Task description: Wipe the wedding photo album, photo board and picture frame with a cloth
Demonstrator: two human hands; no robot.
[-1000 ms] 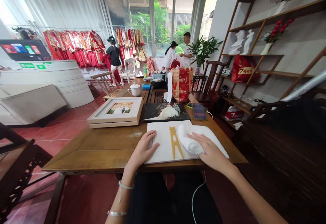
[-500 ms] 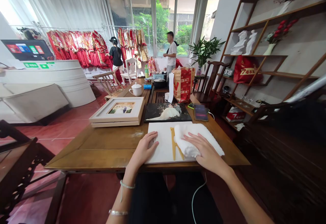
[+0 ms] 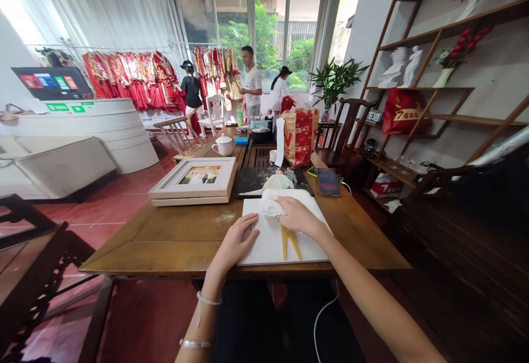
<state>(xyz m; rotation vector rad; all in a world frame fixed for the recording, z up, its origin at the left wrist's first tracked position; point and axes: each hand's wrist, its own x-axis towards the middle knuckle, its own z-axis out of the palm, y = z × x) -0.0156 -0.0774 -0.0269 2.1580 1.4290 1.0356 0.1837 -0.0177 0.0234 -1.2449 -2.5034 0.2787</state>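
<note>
A white flat board point(image 3: 264, 247) lies on the wooden table in front of me. My left hand point(image 3: 242, 239) rests on its left edge, fingers stretched out and thumb apart, holding nothing. My right hand point(image 3: 297, 217) is on a bunched white cloth point(image 3: 275, 200) near the board's far edge, its fingers closed over the cloth. From beneath my right hand and wrist show the two legs of a flat yellow piece point(image 3: 285, 244) lying on the board; its upper part is hidden.
Beyond the board lie a dark photo panel point(image 3: 252, 180) and a framed picture point(image 3: 194, 181). A phone point(image 3: 329, 182) with a cable stands right of them, near a paper bag point(image 3: 303, 140). Further back are a teapot point(image 3: 223, 145) and several people by the clothes racks.
My right hand has moved the white cloth away from me and to the left across the board. My left hand stays at the board's edge.
</note>
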